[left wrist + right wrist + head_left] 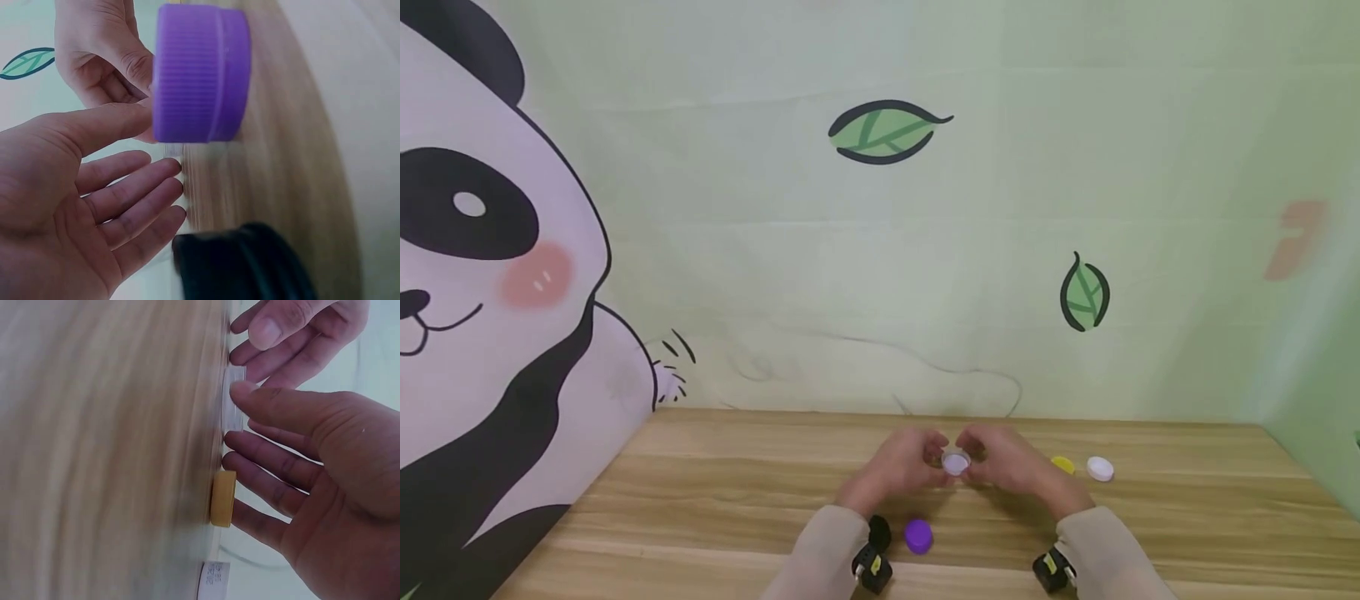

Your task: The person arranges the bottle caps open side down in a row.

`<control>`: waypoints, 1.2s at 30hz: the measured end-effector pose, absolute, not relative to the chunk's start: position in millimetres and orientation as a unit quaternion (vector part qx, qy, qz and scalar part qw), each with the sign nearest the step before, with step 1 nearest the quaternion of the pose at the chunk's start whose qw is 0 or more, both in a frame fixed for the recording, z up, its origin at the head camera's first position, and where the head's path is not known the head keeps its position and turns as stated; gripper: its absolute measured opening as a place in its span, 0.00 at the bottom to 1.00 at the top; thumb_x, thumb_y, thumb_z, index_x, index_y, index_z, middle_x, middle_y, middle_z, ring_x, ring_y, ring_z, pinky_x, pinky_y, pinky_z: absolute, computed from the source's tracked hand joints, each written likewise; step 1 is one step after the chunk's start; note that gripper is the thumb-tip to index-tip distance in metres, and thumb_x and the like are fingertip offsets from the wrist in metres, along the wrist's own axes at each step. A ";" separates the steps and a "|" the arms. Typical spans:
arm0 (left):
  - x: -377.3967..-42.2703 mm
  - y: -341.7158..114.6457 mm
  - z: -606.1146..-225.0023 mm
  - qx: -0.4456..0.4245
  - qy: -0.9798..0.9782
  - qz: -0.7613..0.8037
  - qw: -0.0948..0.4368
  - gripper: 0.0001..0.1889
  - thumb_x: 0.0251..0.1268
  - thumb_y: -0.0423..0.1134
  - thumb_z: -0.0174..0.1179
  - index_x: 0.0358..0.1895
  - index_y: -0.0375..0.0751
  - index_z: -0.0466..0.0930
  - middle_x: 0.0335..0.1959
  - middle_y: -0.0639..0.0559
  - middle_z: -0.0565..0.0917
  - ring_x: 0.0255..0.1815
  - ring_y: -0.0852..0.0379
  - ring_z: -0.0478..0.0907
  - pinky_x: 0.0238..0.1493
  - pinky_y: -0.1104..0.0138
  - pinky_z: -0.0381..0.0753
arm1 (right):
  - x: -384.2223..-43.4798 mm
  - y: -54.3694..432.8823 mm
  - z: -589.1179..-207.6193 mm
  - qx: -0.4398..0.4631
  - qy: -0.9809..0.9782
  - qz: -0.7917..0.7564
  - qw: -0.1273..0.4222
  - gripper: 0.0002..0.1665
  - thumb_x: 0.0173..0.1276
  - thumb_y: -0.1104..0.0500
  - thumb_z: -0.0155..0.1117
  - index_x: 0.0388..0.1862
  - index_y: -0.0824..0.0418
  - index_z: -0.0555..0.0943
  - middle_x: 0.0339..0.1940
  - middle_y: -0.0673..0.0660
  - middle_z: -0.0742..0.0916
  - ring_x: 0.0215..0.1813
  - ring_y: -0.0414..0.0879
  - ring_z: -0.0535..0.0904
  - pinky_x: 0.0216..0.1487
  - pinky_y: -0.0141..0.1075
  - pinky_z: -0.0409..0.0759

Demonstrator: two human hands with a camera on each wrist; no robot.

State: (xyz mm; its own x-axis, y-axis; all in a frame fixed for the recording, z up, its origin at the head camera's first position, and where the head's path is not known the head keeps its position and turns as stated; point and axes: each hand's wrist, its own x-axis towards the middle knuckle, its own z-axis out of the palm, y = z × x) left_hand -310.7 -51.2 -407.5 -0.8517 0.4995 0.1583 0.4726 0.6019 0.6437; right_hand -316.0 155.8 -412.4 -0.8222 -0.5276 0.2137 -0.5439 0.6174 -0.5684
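Now, left hand (901, 463): fingers standing apart
Right hand (1006, 460): thumb touching the clear cap (956, 464) — cannot tell whether pinching
Clear cap: sitting between both hands — purple cap (918, 536) lying at its seven o'clock

There's a clear, whitish piece (956, 464), purple cap (918, 537), yellow cap (223, 499), white cap (1101, 468) (dark-printed) and tan wood-grained tabletop (737, 483).

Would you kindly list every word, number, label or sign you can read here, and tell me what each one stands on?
"202…": small dark print on the white cap, set in two rows; the remaining characters are too blurred to read surely.
Red mark on the backdrop: blurred; I cannot tell whether it is lettering.
Purple cap and yellow cap: no lettering visible.
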 end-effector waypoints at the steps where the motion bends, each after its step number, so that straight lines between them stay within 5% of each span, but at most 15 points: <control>1: -310.6 -51.2 -408.3 0.270 0.895 0.355 0.022 0.27 0.57 0.30 0.79 0.59 0.26 0.82 0.48 0.37 0.89 0.51 0.44 0.87 0.55 0.58 0.84 | -315.6 155.8 -412.5 0.296 -0.899 0.322 0.011 0.17 0.61 0.70 0.79 0.47 0.68 0.83 0.43 0.58 0.89 0.49 0.55 0.86 0.54 0.52 0.84; 12: -314.5 -53.9 -410.9 0.286 0.881 0.376 0.025 0.25 0.59 0.29 0.77 0.59 0.27 0.82 0.49 0.38 0.90 0.52 0.45 0.88 0.54 0.61 0.85 | -315.3 156.6 -411.2 0.262 -0.909 0.325 0.009 0.16 0.64 0.68 0.77 0.49 0.65 0.85 0.45 0.56 0.89 0.51 0.54 0.85 0.57 0.53 0.83; 17: -317.2 -56.5 -411.5 0.285 0.879 0.383 0.003 0.21 0.59 0.29 0.76 0.57 0.30 0.85 0.50 0.42 0.90 0.51 0.46 0.88 0.52 0.61 0.85 | -313.3 158.0 -405.2 0.242 -0.908 0.341 0.010 0.13 0.68 0.66 0.76 0.50 0.63 0.86 0.49 0.56 0.89 0.56 0.56 0.85 0.61 0.55 0.82; 25: -315.4 -57.5 -411.2 0.284 0.869 0.404 -0.038 0.14 0.59 0.26 0.74 0.49 0.33 0.88 0.43 0.47 0.91 0.45 0.48 0.88 0.44 0.64 0.85 | -306.0 164.8 -395.5 0.249 -0.889 0.383 0.004 0.12 0.70 0.61 0.76 0.49 0.62 0.86 0.44 0.52 0.90 0.51 0.51 0.85 0.56 0.54 0.82; 36: -306.4 -61.2 -405.6 0.292 0.858 0.416 -0.073 0.08 0.65 0.35 0.76 0.45 0.41 0.90 0.39 0.55 0.91 0.40 0.56 0.88 0.40 0.66 0.83 | -292.7 172.1 -382.4 0.256 -0.881 0.399 -0.006 0.10 0.77 0.52 0.69 0.49 0.57 0.86 0.46 0.49 0.89 0.56 0.53 0.84 0.58 0.55 0.83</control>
